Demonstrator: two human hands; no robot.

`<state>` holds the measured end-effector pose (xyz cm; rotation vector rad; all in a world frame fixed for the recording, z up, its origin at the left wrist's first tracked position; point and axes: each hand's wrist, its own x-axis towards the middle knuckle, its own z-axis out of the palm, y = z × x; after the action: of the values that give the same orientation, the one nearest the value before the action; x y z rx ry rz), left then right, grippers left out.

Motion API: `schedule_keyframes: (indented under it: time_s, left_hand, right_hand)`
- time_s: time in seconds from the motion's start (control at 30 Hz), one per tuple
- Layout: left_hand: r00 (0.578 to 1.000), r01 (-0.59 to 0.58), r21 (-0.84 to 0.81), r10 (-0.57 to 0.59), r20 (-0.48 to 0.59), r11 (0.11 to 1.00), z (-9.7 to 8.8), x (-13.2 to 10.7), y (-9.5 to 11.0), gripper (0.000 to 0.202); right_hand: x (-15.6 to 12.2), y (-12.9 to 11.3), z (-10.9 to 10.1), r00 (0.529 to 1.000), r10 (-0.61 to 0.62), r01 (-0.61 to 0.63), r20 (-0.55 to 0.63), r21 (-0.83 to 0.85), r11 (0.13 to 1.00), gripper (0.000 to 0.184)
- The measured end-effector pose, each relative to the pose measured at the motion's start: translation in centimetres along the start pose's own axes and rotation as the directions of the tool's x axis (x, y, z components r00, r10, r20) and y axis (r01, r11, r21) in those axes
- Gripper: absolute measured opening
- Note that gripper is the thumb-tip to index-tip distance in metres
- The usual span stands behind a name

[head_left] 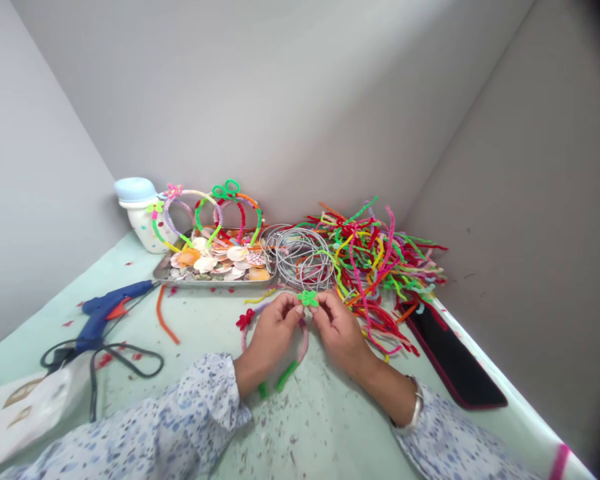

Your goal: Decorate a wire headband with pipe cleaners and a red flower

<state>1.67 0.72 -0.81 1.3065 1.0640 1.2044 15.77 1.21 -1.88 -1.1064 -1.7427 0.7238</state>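
Between my two hands is a small green pipe-cleaner flower (308,298), pinched from both sides by the fingertips. My left hand (275,333) is closed on its left edge, my right hand (341,332) on its right edge. Under and beside the left hand lies a headband (304,343) wrapped in pink, lilac and green pipe cleaner, partly hidden by that hand. A red pipe-cleaner flower (245,319) sits on the headband's left side. Whether the green flower touches the headband, I cannot tell.
Behind my hands stands a metal tray (215,283) of shells, with wrapped headbands (240,200) above it. Coiled wire hoops (305,257) and a heap of pipe cleaners (375,260) lie right of it. A blue glue gun (105,310), its cord and a white jar (147,217) are left; a black mat (455,360) is right.
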Motion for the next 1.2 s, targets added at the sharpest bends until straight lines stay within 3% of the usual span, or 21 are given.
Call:
schedule_keyframes:
  time_s: [0.17, 0.5, 0.7, 0.93, 1.07, 1.2]
  left_hand:
    - [0.999, -0.045, 0.080, 0.046, -0.009, 0.996, -0.07, -0.01, 0.00, 0.010]
    - [0.997, -0.079, 0.131, 0.081, -0.011, 0.988, 0.04, -0.21, 0.21, 0.010]
    - [0.997, -0.078, 0.140, 0.081, -0.011, 0.987, 0.13, -0.24, 0.39, 0.011]
    - [0.994, -0.078, 0.024, 0.080, -0.076, 0.997, 0.07, -0.40, 0.65, 0.008]
    - [0.993, -0.059, -0.005, 0.058, -0.102, 0.998, -0.17, -0.17, 0.57, 0.022]
    - [0.993, -0.011, 0.004, 0.012, -0.118, 1.000, -0.26, 0.11, 0.24, 0.021]
  right_hand:
    - [0.00, 0.19, 0.26, 0.997, 0.064, -0.070, 0.046, 0.134, 0.988, 0.015]
    - [0.48, -0.01, 0.13, 0.997, 0.078, -0.081, 0.024, 0.238, 0.968, 0.010]
    - [0.61, -0.10, 0.17, 0.982, 0.182, -0.187, 0.048, 0.338, 0.922, 0.013]
    - [0.86, -0.03, -0.08, 0.973, 0.229, -0.228, 0.033, 0.313, 0.922, 0.017]
    - [0.87, 0.04, -0.04, 0.979, 0.201, -0.201, 0.026, 0.265, 0.943, 0.017]
    - [0.79, -0.02, 0.02, 0.983, 0.182, -0.182, 0.020, 0.235, 0.955, 0.015]
